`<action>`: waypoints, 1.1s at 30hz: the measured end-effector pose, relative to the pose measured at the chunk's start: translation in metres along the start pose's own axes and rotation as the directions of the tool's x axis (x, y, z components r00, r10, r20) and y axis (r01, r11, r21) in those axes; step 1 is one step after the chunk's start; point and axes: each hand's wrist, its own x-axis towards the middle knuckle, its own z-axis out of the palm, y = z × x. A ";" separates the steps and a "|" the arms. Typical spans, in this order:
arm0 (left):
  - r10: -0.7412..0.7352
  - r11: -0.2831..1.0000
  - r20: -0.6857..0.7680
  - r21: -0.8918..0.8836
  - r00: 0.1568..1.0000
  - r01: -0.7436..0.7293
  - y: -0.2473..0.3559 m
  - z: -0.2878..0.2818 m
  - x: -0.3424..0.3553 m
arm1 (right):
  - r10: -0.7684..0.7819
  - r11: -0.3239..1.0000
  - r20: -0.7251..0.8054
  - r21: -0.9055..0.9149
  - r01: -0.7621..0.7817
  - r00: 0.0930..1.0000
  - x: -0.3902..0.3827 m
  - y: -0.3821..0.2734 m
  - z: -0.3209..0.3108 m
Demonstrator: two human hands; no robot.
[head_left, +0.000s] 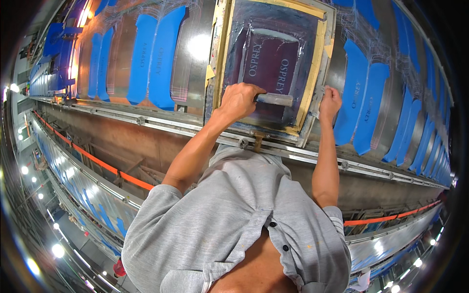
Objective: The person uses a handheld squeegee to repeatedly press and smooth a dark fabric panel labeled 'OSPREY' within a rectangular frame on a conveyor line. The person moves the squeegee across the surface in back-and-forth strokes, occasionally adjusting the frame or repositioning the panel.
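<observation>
A screen printing frame (320, 63) lies over the long metal table in front of me, its edges lined with yellowish tape. Dark ink and dark lettering show on its mesh (266, 46). My left hand (241, 101) is closed on the left end of a squeegee (276, 99), which lies across the near part of the mesh. At the frame's right edge is my right hand (330, 102), fingers curled on the rim. The lower edge of the squeegee blade is hard to make out.
Blue cut fabric pieces (141, 56) with dark print lie in pairs left of the frame, and more blue pieces (352, 93) lie right of it. A metal rail (181, 128) runs along the table's near edge. Orange strips (97, 158) line another table behind me.
</observation>
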 end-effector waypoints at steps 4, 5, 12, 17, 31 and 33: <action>-0.045 0.996 -0.013 0.081 0.999 0.046 0.004 -0.004 0.014 | -0.078 0.994 -0.024 -0.079 0.076 0.997 -0.007 -0.006 0.013; -0.016 0.998 -0.070 0.064 0.997 0.021 0.003 -0.001 0.020 | -0.050 0.990 -0.018 -0.131 0.047 0.999 -0.006 -0.009 0.012; -0.020 0.986 -0.039 0.165 0.999 0.026 -0.006 0.004 0.051 | -0.024 0.944 -0.023 -0.328 0.015 0.999 -0.011 -0.026 0.005; 0.030 0.952 0.069 0.302 0.997 -0.050 -0.011 -0.009 0.098 | -0.682 0.517 0.102 -0.634 0.575 0.724 -0.006 -0.055 0.005; 0.103 0.872 0.049 0.475 0.993 -0.114 -0.023 0.007 0.108 | -0.469 0.361 0.764 -0.292 0.886 0.443 -0.028 -0.122 0.100; 0.048 0.933 0.119 0.349 0.992 -0.087 -0.014 0.028 0.054 | -0.468 0.445 0.753 -0.252 0.860 0.463 -0.078 -0.097 0.075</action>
